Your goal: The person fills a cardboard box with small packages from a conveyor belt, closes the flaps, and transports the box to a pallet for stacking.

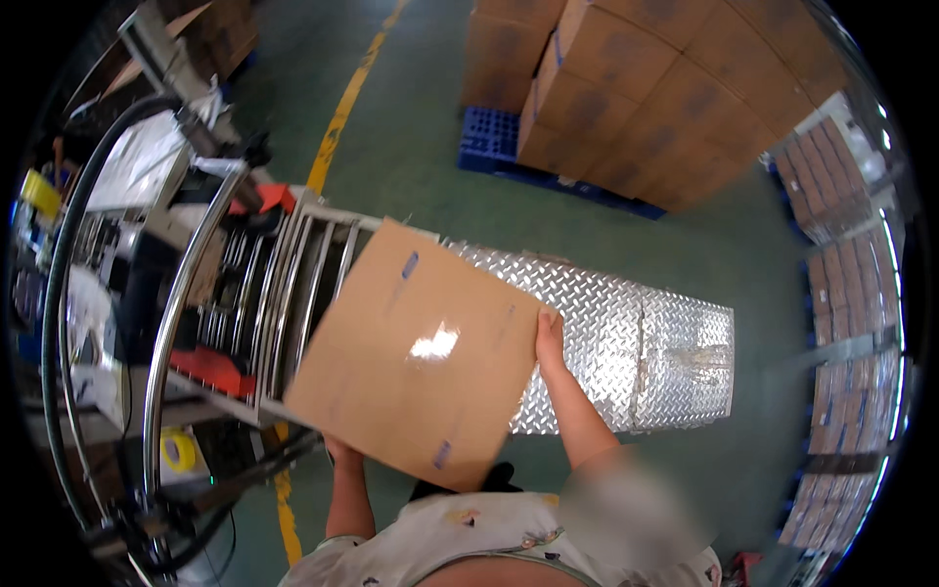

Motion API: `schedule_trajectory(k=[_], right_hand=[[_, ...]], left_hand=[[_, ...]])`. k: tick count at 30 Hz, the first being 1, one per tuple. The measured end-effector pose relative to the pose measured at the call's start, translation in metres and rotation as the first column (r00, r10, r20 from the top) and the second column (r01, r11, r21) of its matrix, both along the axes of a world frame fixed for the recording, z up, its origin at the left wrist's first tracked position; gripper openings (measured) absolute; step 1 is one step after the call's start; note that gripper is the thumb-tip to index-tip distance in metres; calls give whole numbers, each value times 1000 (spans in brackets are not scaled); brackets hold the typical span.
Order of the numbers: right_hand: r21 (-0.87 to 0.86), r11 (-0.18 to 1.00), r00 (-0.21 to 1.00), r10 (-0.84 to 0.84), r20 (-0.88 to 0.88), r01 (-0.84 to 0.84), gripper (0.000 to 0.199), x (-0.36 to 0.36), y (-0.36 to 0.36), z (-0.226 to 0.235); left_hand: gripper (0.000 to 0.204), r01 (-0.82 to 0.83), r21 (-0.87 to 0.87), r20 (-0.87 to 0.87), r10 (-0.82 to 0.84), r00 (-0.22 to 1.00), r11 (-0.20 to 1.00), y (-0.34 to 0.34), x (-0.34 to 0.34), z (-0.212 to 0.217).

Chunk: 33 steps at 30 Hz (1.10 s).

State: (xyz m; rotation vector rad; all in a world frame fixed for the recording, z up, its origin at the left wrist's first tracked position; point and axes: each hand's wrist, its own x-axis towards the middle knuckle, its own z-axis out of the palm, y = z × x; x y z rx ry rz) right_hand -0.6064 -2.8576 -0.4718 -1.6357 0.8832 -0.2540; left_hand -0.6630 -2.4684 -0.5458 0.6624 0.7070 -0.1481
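A large brown cardboard box (421,382), with a taped, shiny top, lies tilted at an angle in front of me. My right hand (551,342) grips its right edge, thumb near the far right corner. At the near left side, my left hand (340,451) holds the box from its edge, its fingers mostly hidden beneath. The box spans the end of a roller conveyor (311,269) and a table covered in silver diamond-plate metal (606,342). Whether its underside rests on them or is raised, I cannot tell.
To the left stands a machine with a curved metal rail (176,362) and red parts (210,370). Stacked cartons (646,108) fill a blue pallet (489,137) at the far side. More wrapped pallet loads (846,284) line the right. A yellow line (352,93) marks the green floor.
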Motion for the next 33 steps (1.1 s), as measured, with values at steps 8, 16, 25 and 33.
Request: schedule_trajectory(k=[8, 16, 25, 33], right_hand=[[-35, 988, 989, 150, 14, -150, 35, 3, -72, -18], [458, 888, 968, -89, 233, -28, 30, -47, -99, -11], [431, 590, 536, -805, 253, 683, 26, -451, -113, 47], [416, 126, -56, -915, 400, 901, 14, -874, 5, 90]], left_hand=[[38, 141, -170, 62, -132, 989, 975, -54, 68, -43], [38, 503, -23, -55, -504, 862, 864, -121, 38, -37], [38, 974, 62, -152, -963, 224, 217, -229, -113, -26], [39, 929, 68, -191, -919, -345, -363, -327, -373, 1]])
